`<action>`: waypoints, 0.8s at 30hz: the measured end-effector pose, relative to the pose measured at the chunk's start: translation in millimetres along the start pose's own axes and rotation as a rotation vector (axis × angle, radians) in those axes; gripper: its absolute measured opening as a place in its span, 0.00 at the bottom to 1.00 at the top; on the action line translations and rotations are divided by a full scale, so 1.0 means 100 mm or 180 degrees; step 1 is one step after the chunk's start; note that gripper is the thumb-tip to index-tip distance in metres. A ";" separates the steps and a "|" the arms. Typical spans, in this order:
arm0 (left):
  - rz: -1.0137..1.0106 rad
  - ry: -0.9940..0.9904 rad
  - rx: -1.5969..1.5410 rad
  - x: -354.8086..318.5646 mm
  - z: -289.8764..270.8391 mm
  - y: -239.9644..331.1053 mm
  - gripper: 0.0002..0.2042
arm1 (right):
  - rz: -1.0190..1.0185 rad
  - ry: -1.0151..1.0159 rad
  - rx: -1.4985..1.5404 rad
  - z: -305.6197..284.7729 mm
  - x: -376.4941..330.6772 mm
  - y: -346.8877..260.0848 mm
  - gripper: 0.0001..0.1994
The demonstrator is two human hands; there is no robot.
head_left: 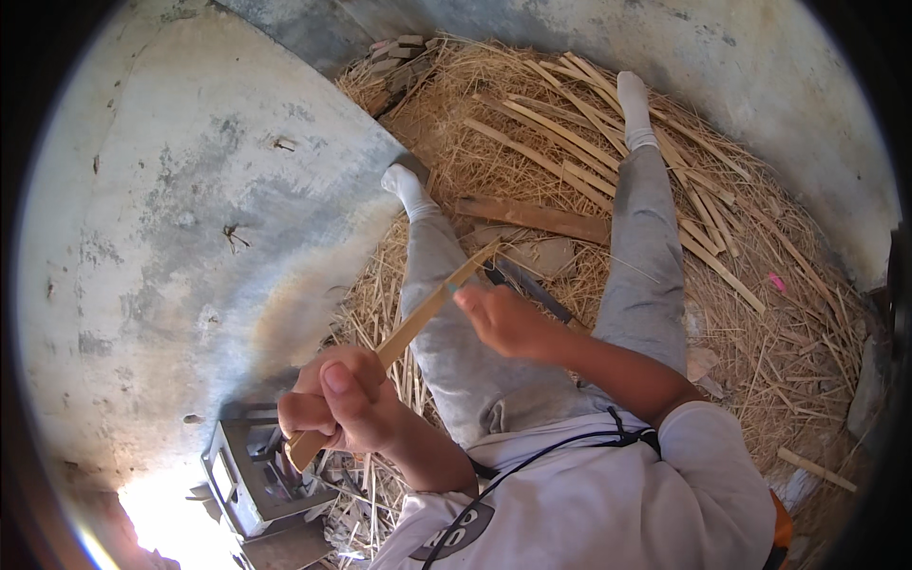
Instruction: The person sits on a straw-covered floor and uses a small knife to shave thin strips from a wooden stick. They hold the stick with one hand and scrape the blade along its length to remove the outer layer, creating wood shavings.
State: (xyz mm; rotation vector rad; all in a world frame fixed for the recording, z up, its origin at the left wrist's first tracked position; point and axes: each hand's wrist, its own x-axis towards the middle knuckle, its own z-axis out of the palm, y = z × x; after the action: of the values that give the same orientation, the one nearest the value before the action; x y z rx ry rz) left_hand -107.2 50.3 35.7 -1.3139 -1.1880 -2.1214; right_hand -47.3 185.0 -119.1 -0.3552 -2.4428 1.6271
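Observation:
My left hand (347,399) is closed around a flat wooden strip (408,328), which slants up and away to the right across my left thigh. The strip's near end sticks out below my fist. Close to the far part of the strip, my right hand (503,321) is closed, thumb toward the wood. A small bluish-green bit shows between its fingertips and the strip, too small to name. Beyond my right hand, a dark flat piece (532,288) lies on the ground between my legs, partly hidden by the hand.
Long cut strips (570,142) lie over shavings around my outstretched right leg (636,247). A thick wooden board (537,218) spans the space between my legs. At the left stand a pale wall (190,237) and a dark open-fronted box (256,475). Another wall (760,85) curves behind.

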 end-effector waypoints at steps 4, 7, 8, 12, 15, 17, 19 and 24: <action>0.0001 -0.0206 -0.0119 0.08 0.02 -0.02 0.20 | 0.0656 -0.0139 -0.0256 0.05 0.35 0.69 0.31; 0.0045 -0.0423 -0.0224 0.06 -0.08 -0.01 0.20 | 0.0505 0.0006 -0.0206 0.08 0.13 0.27 0.31; 0.0067 -0.0447 -0.0265 0.06 -0.10 -0.01 0.20 | 0.0455 0.0037 -0.0183 0.02 0.05 0.04 0.31; 0.0063 -0.0439 -0.0407 0.04 -0.14 -0.03 0.20 | 0.0074 -0.0048 -0.0108 0.08 0.01 0.05 0.34; 0.0054 -0.0263 -0.0244 0.06 -0.12 -0.02 0.21 | 0.0740 -0.0109 -0.0432 0.10 0.32 0.86 0.35; 0.0239 -0.0440 -0.0281 0.10 -0.03 0.00 0.21 | 0.0730 0.0089 -0.0722 0.15 0.34 1.04 0.35; 0.0305 -0.0625 -0.0282 0.07 -0.12 0.02 0.22 | 0.0548 0.0078 -0.0214 0.15 0.16 0.47 0.29; 0.0273 -0.1254 -0.0519 0.15 -0.24 0.00 0.20 | -0.0361 -0.0016 -0.0170 -0.18 -0.34 -0.63 0.28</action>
State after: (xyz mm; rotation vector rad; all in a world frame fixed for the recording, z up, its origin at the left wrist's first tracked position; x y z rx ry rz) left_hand -127.9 32.1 44.2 -1.8865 -1.0912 -1.9892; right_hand -16.1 167.6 -54.5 -0.2162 -2.4652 1.5213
